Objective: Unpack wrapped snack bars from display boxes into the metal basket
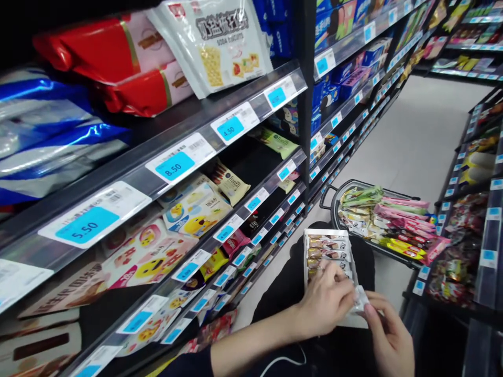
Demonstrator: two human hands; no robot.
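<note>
An open white carton (352, 248) rests on my dark-clothed lap, with a row of individually wrapped snack packets (328, 244) inside it. My left hand (329, 297) is over the carton's near half, its fingers curled and covering the packets below. What its fingertips grip is hidden. At the carton's right edge, my right hand (391, 330) pinches a small whitish snack packet (359, 300) between thumb and fingers. That packet lies right beside my left fingertips. The print on it is too blurred to read.
Shelves of packaged biscuits (231, 39) with price tags (175, 163) run along the left. A black basket (334, 201) full of colourful snack packs (404, 212) stands on the floor ahead. More snack shelves (471, 209) line the right. A white cable (283, 359) crosses my lap.
</note>
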